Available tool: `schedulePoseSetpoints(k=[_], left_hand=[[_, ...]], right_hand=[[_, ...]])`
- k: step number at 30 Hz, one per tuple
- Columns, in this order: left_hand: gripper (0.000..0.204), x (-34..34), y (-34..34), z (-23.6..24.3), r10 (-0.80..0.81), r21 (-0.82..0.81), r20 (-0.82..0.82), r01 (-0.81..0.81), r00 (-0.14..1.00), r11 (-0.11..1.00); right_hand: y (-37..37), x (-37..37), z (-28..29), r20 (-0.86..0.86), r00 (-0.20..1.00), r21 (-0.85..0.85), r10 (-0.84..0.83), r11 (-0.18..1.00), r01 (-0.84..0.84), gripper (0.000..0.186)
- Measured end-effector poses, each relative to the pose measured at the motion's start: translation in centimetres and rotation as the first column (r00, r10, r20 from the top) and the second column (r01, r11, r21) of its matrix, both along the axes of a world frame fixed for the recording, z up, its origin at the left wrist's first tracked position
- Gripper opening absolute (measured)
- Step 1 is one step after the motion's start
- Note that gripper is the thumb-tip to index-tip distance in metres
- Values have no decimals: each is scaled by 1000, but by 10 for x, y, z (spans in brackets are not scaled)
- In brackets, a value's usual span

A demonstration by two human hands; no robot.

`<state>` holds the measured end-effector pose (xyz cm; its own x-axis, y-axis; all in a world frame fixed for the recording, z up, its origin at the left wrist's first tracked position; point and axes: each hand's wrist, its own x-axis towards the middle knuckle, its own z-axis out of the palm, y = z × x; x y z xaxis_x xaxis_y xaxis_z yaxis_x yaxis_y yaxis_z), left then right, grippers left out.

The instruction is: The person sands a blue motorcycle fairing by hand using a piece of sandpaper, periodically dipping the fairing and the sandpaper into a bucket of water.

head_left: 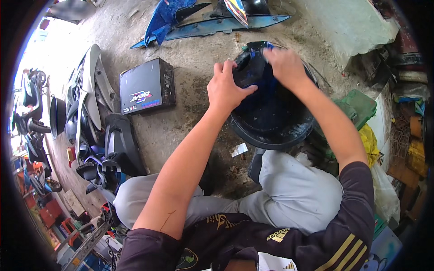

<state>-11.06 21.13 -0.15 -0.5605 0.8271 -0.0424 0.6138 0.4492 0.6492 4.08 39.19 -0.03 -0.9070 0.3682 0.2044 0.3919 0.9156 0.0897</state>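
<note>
A round black basin (285,141) stands on the floor in front of my knees. Over its far side, a glossy dark plastic panel (257,67) with blue patches is tilted up, its lower part hard to tell from the basin. My left hand (229,86) grips the panel's left edge, thumb across the near face and fingers curled behind. At the panel's upper right, my right hand (285,67) is closed, with its fingertips smeared by motion. Whatever it holds against the panel is too blurred to make out.
Blue motorcycle panels (203,30) lie beyond the basin. To the left sit a black box (143,86), a black fender-like part (120,140) and grey fairings (92,86). Right of the basin are a green container (357,108) and a yellow bag (370,142).
</note>
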Motion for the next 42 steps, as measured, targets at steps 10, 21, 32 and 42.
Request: schedulePoseSetpoints(k=[10,21,32,42], left_hand=[[88,0,2,-3,-3,31,-21,4,1000,1000],[88,2,4,0,-13,-7,-12,13,1000,1000],[88,1,3,1,-13,-4,11,13,1000,1000],[89,-1,1,3,6,-22,6,-6,1000,1000]], right_hand=[[16,-12,-5,-17,999,77,31,997,-29,26],[-1,11,-4,-106,988,139,115,985,-100,29],[-5,15,0,-55,985,109,162,982,-155,29],[-4,9,-3,-39,979,-6,201,980,-201,21]])
